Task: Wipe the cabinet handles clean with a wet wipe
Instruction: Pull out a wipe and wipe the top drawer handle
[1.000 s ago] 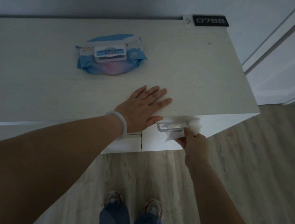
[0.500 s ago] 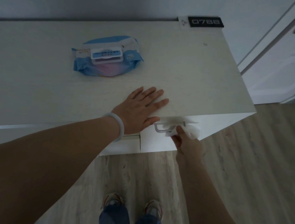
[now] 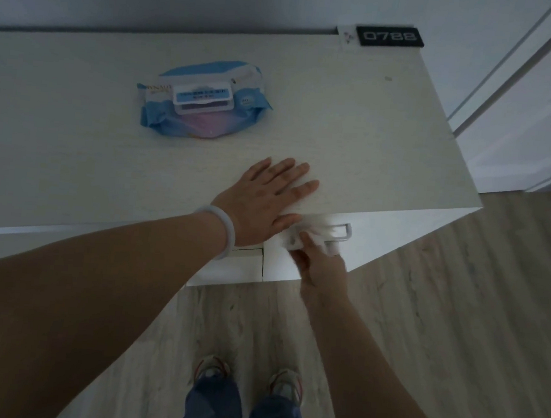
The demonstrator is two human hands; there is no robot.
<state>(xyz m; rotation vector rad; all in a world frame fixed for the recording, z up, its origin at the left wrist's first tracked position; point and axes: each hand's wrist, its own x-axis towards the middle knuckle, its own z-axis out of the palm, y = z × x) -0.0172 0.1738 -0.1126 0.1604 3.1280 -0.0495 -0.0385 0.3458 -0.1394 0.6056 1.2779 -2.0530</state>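
Note:
A pale cabinet (image 3: 356,132) stands in front of me. A metal bar handle (image 3: 345,234) sits on its front, just under the top edge. My right hand (image 3: 321,265) pinches a crumpled white wet wipe (image 3: 315,233) against the left part of that handle, so only the handle's right end shows. My left hand (image 3: 268,198) lies flat, fingers spread, on the cabinet top right above the handle. It holds nothing and wears a pale bangle on the wrist.
A blue wet-wipe pack (image 3: 203,99) lies on the cabinet top at the back left. A black number plate (image 3: 390,36) stands at the back right corner. A white door (image 3: 539,107) is to the right. My feet (image 3: 247,381) stand on wooden flooring.
My right hand has slid the wipe leftward along the handle, uncovering the handle's right end. My left hand has stayed flat on the cabinet top.

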